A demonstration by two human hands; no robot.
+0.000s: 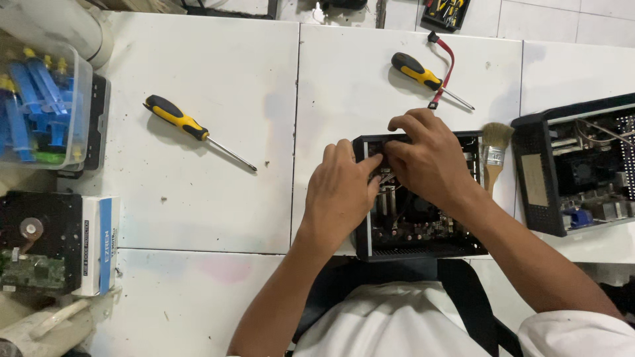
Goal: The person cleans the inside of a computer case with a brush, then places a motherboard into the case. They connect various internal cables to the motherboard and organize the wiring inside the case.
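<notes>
A small black open computer case [423, 248] lies on the white table in front of me, its circuit board and parts exposed. My left hand [340, 192] rests on the case's left wall, fingers reaching inside near the upper left corner. My right hand [430, 155] covers the upper middle of the case, fingers curled down onto the parts there. The fingertips of both hands meet inside the case. What they pinch is hidden by the fingers.
Two yellow-and-black screwdrivers [192, 129] [426, 78] lie on the table, one with a red strap [446, 63] beside it. A paintbrush [495, 152] lies right of the case. Another open case [575, 165] sits far right. A plastic box of blue syringes [40, 99], a hard drive [36, 241] and a small white-and-blue box [99, 244] stand at the left.
</notes>
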